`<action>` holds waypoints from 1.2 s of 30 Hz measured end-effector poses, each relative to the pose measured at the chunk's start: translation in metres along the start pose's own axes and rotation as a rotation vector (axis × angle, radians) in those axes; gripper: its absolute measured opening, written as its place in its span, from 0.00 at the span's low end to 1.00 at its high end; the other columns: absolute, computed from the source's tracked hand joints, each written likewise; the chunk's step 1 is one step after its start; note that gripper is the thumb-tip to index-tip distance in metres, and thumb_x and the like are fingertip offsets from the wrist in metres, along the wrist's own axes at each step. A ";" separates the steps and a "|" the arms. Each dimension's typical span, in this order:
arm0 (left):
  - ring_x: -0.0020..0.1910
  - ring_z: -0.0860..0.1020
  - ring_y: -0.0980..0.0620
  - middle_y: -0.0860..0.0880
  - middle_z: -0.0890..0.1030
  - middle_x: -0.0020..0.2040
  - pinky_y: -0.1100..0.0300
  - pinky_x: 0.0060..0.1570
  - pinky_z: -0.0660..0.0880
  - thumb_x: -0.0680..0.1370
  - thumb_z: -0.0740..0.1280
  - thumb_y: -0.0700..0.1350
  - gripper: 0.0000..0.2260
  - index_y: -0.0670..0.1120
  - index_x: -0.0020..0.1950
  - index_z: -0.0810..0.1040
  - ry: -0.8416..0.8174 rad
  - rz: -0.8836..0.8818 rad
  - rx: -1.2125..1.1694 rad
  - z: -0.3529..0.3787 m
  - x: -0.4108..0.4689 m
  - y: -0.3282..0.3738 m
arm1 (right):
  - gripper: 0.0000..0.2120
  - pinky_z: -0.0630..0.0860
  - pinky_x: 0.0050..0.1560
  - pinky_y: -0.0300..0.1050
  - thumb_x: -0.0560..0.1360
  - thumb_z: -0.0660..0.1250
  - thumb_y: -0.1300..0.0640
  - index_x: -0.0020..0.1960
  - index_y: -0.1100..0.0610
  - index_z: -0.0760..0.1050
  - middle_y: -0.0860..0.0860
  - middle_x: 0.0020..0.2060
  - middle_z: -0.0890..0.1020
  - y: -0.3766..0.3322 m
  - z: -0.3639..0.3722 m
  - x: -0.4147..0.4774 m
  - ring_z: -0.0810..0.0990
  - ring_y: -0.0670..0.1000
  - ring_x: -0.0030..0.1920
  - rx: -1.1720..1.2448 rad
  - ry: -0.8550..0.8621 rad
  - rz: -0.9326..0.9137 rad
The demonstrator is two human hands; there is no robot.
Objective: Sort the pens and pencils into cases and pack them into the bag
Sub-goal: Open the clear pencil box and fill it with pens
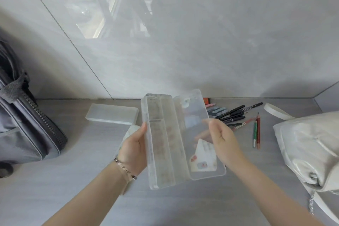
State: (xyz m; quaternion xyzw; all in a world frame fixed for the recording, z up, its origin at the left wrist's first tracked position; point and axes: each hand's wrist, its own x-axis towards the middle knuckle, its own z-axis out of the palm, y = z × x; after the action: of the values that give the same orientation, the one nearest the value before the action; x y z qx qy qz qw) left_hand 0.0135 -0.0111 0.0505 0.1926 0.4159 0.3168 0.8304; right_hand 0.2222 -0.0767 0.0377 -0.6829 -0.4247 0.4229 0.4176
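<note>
I hold a clear plastic pencil case [161, 141] open above the table. My left hand [134, 147] grips the left side of its divided tray. My right hand [222, 142] holds the swung-out lid [194, 115]. The tray looks empty. A second frosted case [111, 113] lies shut on the table at the back left. Black pens [236, 113] lie in a loose pile at the back right. Beside them lie red and green pencils [256, 132]. A white bag [311, 145] sits at the right, and a grey bag [23, 126] stands at the left.
A tiled wall [165, 42] rises straight behind the grey table [82, 180]. Small erasers or markers [215, 110] lie near the pens, with a red box [206, 100] by the wall. Under the lid lies a printed card [202, 156]. Another pale object [131, 131] lies behind my left hand.
</note>
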 end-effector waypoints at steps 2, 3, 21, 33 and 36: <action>0.46 0.82 0.43 0.41 0.79 0.53 0.50 0.40 0.81 0.75 0.59 0.50 0.13 0.44 0.51 0.76 0.086 0.007 0.016 -0.007 0.005 -0.004 | 0.15 0.71 0.52 0.36 0.80 0.52 0.50 0.56 0.54 0.74 0.52 0.48 0.82 0.002 0.004 -0.003 0.77 0.40 0.49 -0.011 0.021 -0.009; 0.44 0.83 0.43 0.41 0.81 0.50 0.49 0.38 0.82 0.77 0.58 0.50 0.13 0.45 0.47 0.79 0.138 -0.011 0.034 -0.011 0.007 -0.005 | 0.13 0.70 0.53 0.37 0.80 0.52 0.51 0.55 0.52 0.73 0.50 0.49 0.81 0.004 0.007 -0.004 0.77 0.41 0.51 -0.021 0.022 -0.005; 0.69 0.67 0.43 0.45 0.71 0.69 0.49 0.70 0.61 0.77 0.47 0.65 0.32 0.45 0.69 0.68 0.678 0.048 0.721 -0.023 0.022 -0.008 | 0.16 0.69 0.52 0.25 0.80 0.50 0.49 0.58 0.49 0.75 0.38 0.49 0.80 0.026 0.024 -0.003 0.77 0.32 0.51 0.038 -0.208 0.047; 0.38 0.71 0.55 0.56 0.71 0.36 0.63 0.45 0.65 0.79 0.50 0.59 0.24 0.44 0.62 0.73 0.651 0.104 0.746 0.008 0.048 0.003 | 0.22 0.71 0.55 0.48 0.76 0.58 0.65 0.69 0.55 0.65 0.55 0.62 0.72 0.062 -0.072 0.142 0.69 0.55 0.61 -1.328 -0.279 -0.152; 0.22 0.74 0.64 0.59 0.72 0.18 0.76 0.22 0.65 0.81 0.50 0.54 0.16 0.51 0.39 0.72 0.618 0.114 0.729 0.020 0.049 0.003 | 0.24 0.73 0.54 0.49 0.75 0.59 0.66 0.70 0.54 0.62 0.55 0.63 0.71 0.061 -0.071 0.155 0.68 0.55 0.62 -1.378 -0.389 -0.189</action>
State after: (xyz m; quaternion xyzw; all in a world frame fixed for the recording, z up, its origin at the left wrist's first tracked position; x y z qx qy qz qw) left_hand 0.0513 0.0239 0.0359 0.3908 0.7158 0.2379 0.5276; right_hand 0.3462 0.0350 -0.0330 -0.6637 -0.7189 0.1352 -0.1564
